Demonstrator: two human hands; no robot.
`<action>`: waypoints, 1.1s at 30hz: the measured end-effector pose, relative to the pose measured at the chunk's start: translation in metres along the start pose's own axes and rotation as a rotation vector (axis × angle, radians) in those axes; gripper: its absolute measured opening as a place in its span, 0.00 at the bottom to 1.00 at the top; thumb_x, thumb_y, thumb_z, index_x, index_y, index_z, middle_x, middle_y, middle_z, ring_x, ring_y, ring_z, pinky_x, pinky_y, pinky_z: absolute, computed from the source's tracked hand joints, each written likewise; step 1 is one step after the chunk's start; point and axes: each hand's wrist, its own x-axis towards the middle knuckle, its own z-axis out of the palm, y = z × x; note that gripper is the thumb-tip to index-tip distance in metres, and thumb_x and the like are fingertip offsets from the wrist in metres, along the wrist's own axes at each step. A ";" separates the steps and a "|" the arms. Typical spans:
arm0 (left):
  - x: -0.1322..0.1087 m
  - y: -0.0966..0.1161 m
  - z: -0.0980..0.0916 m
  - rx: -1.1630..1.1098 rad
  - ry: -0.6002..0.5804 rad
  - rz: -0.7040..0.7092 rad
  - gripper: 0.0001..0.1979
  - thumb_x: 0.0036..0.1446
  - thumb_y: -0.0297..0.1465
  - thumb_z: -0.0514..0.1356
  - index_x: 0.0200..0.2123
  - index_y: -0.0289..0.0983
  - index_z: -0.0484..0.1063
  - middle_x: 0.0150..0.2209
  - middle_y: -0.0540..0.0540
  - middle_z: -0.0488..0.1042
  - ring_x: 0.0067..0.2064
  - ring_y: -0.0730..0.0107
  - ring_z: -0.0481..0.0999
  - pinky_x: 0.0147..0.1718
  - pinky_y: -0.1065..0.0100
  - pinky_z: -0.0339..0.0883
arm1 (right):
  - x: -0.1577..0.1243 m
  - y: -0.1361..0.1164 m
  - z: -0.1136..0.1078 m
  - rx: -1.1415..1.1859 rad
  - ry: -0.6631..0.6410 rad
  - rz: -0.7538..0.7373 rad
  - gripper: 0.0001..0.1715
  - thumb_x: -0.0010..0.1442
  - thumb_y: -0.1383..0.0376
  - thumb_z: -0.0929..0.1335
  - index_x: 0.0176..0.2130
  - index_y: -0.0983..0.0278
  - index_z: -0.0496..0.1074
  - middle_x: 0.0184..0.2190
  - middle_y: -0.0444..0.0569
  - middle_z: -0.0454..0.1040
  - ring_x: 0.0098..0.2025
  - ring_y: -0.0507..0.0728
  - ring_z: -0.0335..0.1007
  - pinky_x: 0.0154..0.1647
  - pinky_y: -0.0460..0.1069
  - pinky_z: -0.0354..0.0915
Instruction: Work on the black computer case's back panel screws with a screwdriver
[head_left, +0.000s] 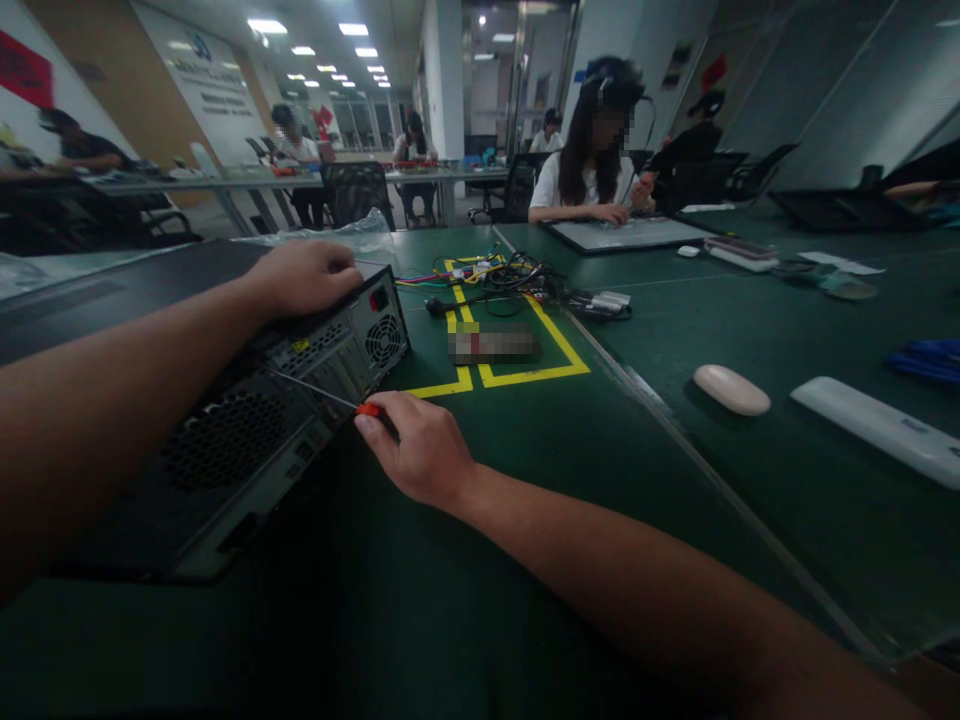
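Note:
A black desktop computer case (135, 285) lies at the left with its rear panel, showing a round fan grille and vents, turned toward me. My left hand (307, 278) presses on its top near the rear edge, fingers curled; part of the grip is hidden. In my right hand (420, 445) is a screwdriver (319, 391) with a red-orange handle, pinched between thumb and fingers. Its long thin shaft points left, and the tip is at the rear panel by the slot covers. Whether the tip sits on a screw is too small to tell.
Beyond the case lie tangled cables (525, 275) and a pixelated oblong object (493, 345) inside yellow tape (536, 376). Toward the right are a pale rounded object (731, 389) and a long white bar (874, 425). Across the table a person (585, 185) works at a flat panel (630, 233).

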 end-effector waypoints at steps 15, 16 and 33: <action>0.000 0.001 -0.001 -0.009 -0.026 -0.022 0.27 0.62 0.46 0.47 0.42 0.35 0.79 0.38 0.37 0.77 0.39 0.54 0.73 0.37 0.58 0.62 | 0.000 0.002 -0.001 0.003 -0.015 -0.015 0.12 0.74 0.56 0.64 0.51 0.61 0.68 0.45 0.50 0.79 0.45 0.56 0.79 0.46 0.51 0.71; 0.000 0.001 -0.002 -0.006 -0.030 -0.032 0.27 0.62 0.46 0.47 0.43 0.35 0.79 0.38 0.37 0.77 0.39 0.55 0.73 0.37 0.58 0.62 | 0.000 0.002 -0.001 0.004 -0.018 -0.013 0.12 0.74 0.57 0.65 0.51 0.61 0.68 0.45 0.49 0.79 0.45 0.56 0.79 0.46 0.51 0.71; -0.001 0.001 -0.001 -0.011 -0.011 -0.005 0.25 0.61 0.45 0.47 0.40 0.35 0.78 0.38 0.36 0.77 0.39 0.53 0.73 0.37 0.58 0.61 | -0.001 0.003 0.001 0.005 0.003 -0.020 0.14 0.74 0.55 0.64 0.52 0.61 0.67 0.45 0.50 0.80 0.45 0.58 0.80 0.45 0.51 0.70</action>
